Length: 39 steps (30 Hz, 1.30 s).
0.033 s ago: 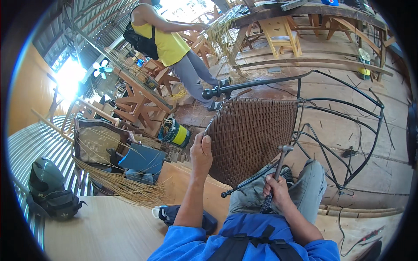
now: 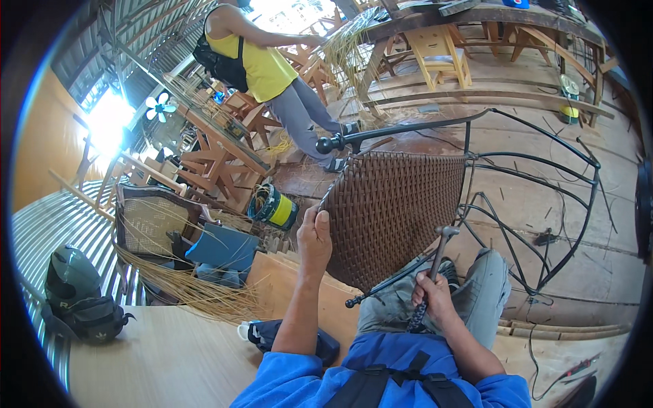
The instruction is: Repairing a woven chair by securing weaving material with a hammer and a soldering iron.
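Gripping the woven panel (image 2: 394,214) at its left edge, the left hand (image 2: 314,238) curls shut on it — the right hand (image 2: 430,298) fists a hammer (image 2: 434,268), handle upright, head (image 2: 446,232) beside the panel's lower right

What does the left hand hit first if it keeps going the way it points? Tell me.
The left hand points up along the edge of the brown woven panel, which it already touches. Straight on, it would probably reach the black metal frame bar with its knobbed end, though depth is hard to judge here.
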Each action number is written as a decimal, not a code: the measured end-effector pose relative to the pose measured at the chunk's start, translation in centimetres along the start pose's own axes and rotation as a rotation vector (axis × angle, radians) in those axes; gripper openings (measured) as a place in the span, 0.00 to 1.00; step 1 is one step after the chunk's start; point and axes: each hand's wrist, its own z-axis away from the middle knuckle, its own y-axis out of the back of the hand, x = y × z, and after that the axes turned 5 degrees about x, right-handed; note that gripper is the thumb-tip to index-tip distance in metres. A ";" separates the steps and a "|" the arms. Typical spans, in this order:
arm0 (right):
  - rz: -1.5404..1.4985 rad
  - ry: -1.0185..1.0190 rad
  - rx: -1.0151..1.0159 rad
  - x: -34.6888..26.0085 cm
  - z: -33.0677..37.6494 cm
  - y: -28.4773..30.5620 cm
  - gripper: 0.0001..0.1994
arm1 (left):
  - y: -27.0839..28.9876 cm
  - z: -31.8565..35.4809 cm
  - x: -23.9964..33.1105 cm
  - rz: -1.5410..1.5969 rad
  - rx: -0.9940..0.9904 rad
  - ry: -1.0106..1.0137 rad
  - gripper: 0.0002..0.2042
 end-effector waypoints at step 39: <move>0.014 0.055 0.137 -1.4 -0.9 2.8 0.10 | 1.0 -12.2 6.7 0.274 -0.448 0.149 0.22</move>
